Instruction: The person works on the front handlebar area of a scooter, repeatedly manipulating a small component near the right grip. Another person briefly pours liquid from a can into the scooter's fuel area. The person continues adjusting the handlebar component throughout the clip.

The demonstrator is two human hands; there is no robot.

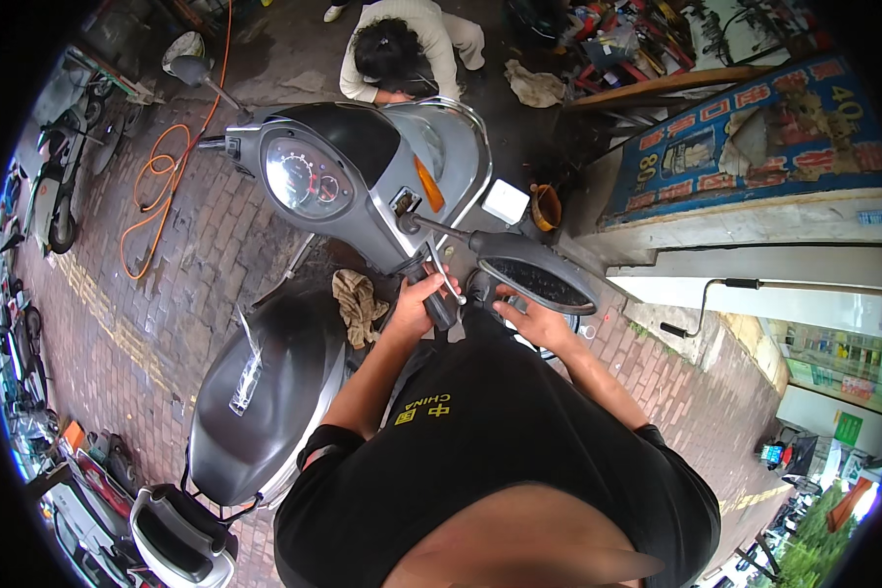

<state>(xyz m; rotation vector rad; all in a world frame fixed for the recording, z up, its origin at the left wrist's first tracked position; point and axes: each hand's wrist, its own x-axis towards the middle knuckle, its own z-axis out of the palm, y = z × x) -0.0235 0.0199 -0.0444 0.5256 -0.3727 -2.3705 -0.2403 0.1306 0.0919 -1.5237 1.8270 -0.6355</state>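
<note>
A grey motor scooter (363,211) stands in front of me, its round instrument dial (304,179) facing up. My left hand (419,306) is closed around the black handlebar grip (441,312), its fingers by the metal brake lever (448,265). Just right of it, under the rear-view mirror (539,284), my right hand (529,318) has its fingers bent beside a dark rounded part (480,288). The mirror and shadow partly hide those fingertips, so what they hold is unclear. A brown rag (359,306) lies beside the scooter's black seat (260,387).
Beyond the scooter's front, another person (402,49) in a light top bends low. An orange hose (157,201) loops over brick paving at left. A blue signboard (745,142) and a crank handle (701,314) are at right. Tools and parts (622,44) crowd the far right.
</note>
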